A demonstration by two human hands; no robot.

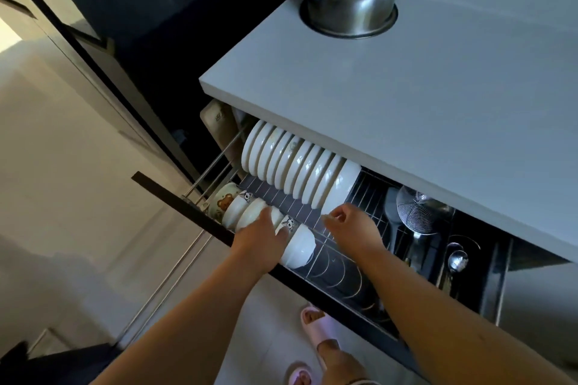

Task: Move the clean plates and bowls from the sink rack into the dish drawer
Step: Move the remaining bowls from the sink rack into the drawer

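No words or numbers can be read. A small dark mark on the cutting board [215, 122] in the drawer is too blurred.

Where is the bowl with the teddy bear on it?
The bear bowl stands at the left end of the front bowl row in the open drawer, left of the left hand.

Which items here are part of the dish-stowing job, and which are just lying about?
Part of the job:
row of plates
row of bowls
dish drawer
left hand, on the bowls
right hand

Lying about:
steel bowl upside down on the counter
mesh skimmer
spoon
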